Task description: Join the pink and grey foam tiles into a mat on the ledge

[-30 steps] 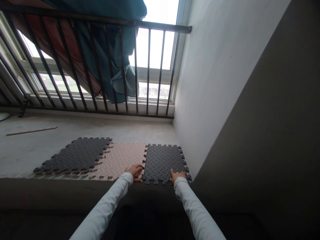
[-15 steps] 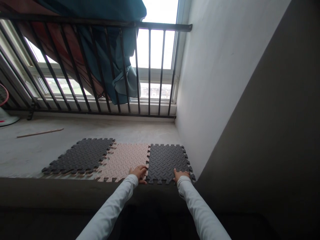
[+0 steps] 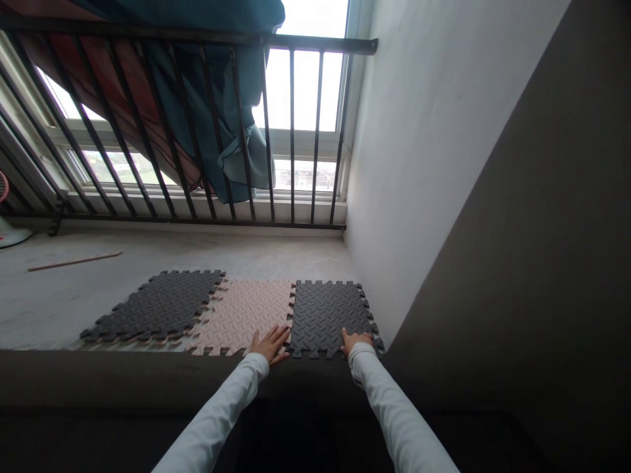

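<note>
Three interlocking foam mats lie in a row on the concrete floor: a dark grey mat (image 3: 155,305) at the left, a pink mat (image 3: 244,312) in the middle, and a dark grey mat (image 3: 328,315) by the wall. My left hand (image 3: 269,343) lies flat with fingers stretched out over the seam between the pink mat and the right grey mat. My right hand (image 3: 355,339) presses on the near right corner of that grey mat, fingers bent down onto it. Both arms wear white sleeves.
A black metal railing (image 3: 290,131) runs along the window, with teal and red cloth (image 3: 217,118) draped over it. A white wall (image 3: 419,164) borders the mats on the right. A thin wooden stick (image 3: 73,261) lies on the floor at left, near a fan base (image 3: 7,230).
My left hand has flattened, its fingers now stretched out over the seam. The right grey mat sits closer against the pink mat. The view shifted slightly.
</note>
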`<state>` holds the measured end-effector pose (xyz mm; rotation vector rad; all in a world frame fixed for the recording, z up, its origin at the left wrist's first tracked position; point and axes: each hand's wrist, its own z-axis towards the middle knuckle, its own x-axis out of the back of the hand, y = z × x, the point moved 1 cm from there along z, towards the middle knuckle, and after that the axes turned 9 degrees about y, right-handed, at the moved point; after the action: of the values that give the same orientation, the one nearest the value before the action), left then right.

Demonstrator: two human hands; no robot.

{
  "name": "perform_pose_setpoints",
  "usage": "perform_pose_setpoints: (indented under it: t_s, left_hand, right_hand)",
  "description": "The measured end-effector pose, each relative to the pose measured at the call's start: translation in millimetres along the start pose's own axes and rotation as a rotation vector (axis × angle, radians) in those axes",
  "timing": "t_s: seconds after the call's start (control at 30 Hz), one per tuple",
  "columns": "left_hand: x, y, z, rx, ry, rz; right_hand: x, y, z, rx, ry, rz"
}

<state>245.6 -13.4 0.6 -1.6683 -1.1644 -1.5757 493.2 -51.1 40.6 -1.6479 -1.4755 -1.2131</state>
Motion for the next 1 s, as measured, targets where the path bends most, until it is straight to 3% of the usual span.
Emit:
perform_pose_setpoints:
  t_s: [0.47,1.0]
  left_hand:
    - [-5.0,6.2,-3.1,0.042,0.101,0.008]
    - [-31.4,7.8,0.0,0.096,0.177,0.063]
  right_hand:
    - [-1.4,-0.7,0.8,-0.019,-0.006,-0.002]
    - [-3.0,-0.9,0.0,-0.014,-0.003,-0.029]
